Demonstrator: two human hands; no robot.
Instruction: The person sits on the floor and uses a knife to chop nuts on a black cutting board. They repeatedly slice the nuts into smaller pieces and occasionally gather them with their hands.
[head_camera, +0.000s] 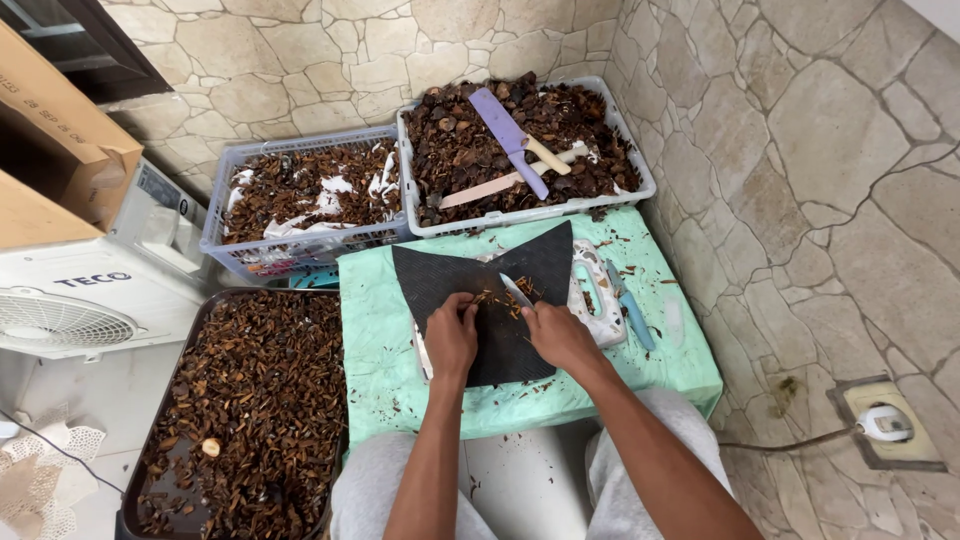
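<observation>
My right hand (557, 332) grips a small knife (516, 290) whose blade points up and left over a black mat (500, 275). My left hand (452, 332) pinches a small brown dried piece (484, 298) on the mat, right beside the blade tip. A few brown scraps lie around the blade. The mat rests on a low stand covered with a mint-green cloth (375, 330), between my knees.
A dark tray (250, 400) of brown dried pieces sits at my left. Two plastic baskets (300, 190) (525, 150) of the same pieces stand behind, the right one holding a purple knife (508, 135). A white tool (598, 292) and a blue-handled tool (632, 315) lie right of the mat.
</observation>
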